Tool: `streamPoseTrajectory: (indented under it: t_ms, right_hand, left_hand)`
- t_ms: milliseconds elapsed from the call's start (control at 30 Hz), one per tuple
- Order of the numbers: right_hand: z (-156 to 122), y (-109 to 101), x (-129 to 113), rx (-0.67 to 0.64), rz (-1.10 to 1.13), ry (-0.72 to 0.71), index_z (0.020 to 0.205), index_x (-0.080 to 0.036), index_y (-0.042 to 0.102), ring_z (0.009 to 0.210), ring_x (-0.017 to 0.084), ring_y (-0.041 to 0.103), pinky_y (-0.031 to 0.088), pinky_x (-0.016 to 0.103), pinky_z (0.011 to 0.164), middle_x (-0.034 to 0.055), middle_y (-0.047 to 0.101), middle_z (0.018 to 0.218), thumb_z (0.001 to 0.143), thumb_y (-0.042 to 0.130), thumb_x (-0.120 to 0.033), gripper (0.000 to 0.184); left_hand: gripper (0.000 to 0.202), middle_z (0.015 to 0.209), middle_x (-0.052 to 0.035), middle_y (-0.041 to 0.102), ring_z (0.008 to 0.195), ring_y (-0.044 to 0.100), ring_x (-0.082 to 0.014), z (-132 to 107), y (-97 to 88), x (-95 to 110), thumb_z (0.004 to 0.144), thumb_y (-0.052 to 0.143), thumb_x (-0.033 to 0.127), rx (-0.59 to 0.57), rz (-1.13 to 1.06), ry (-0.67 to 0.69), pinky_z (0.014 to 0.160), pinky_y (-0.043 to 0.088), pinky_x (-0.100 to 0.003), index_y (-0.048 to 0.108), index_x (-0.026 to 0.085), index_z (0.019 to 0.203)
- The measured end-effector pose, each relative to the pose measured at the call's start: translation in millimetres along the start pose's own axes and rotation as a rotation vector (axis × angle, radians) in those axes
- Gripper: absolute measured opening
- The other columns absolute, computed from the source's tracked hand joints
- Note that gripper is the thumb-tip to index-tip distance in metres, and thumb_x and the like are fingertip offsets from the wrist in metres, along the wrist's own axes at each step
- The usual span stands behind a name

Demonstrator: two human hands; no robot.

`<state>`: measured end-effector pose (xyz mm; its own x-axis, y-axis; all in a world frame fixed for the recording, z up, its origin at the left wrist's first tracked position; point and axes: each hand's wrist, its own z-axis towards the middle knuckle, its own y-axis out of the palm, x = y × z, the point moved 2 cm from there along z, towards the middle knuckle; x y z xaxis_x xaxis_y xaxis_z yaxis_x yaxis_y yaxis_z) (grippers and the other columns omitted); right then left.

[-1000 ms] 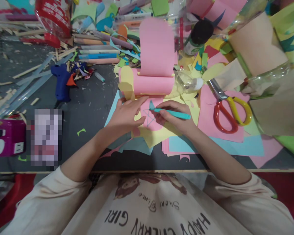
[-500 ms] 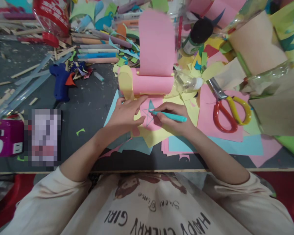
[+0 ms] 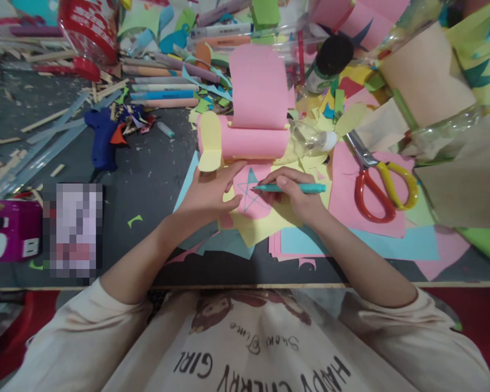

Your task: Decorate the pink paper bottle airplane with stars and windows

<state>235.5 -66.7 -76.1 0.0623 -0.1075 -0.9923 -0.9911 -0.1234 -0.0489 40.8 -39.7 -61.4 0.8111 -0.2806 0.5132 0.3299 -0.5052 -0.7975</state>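
Observation:
My right hand is closed round a teal marker whose tip rests on a small pink paper piece bearing a blue star outline. My left hand lies flat with fingers stretched out, pressing the left edge of that pink piece onto yellow paper. Just beyond both hands stands a curled pink paper roll with a yellow paper loop on its left end.
Red-and-yellow scissors lie on pink paper to the right. A blue glue gun, several markers, wood sticks and paper scraps crowd the far left. A clear plastic bottle lies beside the roll. A purple box sits at the left edge.
The marker has swung to lie more level, its tip moving slightly down along the star lines. My left hand has stayed pressed on the paper.

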Motion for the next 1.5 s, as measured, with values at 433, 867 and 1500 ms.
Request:
streamPoseTrajectory:
  t_ms: [433,867,1500]
  right_hand:
    - [-2.5,7.5,1.1,0.008,-0.072,0.026,0.072,-0.022,0.065,0.053,0.014,0.062,0.049,0.028,0.051,-0.0016,0.066,0.059,0.078,0.076,-0.044,0.026]
    - [-4.0,7.5,-1.0,-0.047,-0.183,-0.008,0.071,-0.021,0.064,0.056,0.014,0.059,0.047,0.028,0.054,0.0003,0.069,0.064,0.079,0.065,-0.035,0.016]
    - [-3.8,6.0,1.0,-0.117,-0.169,-0.005,0.07,-0.021,0.062,0.059,0.014,0.059,0.045,0.028,0.057,-0.0001,0.068,0.066,0.082,0.064,-0.032,0.017]
  left_hand:
    - [0.064,0.09,-0.0015,0.062,0.088,0.057,-0.023,1.2,0.6,-0.4,0.085,0.057,0.031,0.008,0.009,0.027,0.1,0.033,-0.041,0.049,0.022,0.147]
    - [0.065,0.088,-0.0001,0.059,0.082,0.053,-0.0206,1.3,0.7,-0.5,0.083,0.058,0.032,0.008,-0.009,0.003,0.099,0.036,-0.04,0.051,0.024,0.147]
    - [0.064,0.086,-0.0006,0.059,0.084,0.054,-0.0218,1.3,-1.9,1.1,0.084,0.056,0.033,-0.003,-0.017,0.038,0.096,0.032,-0.039,0.051,0.02,0.146]
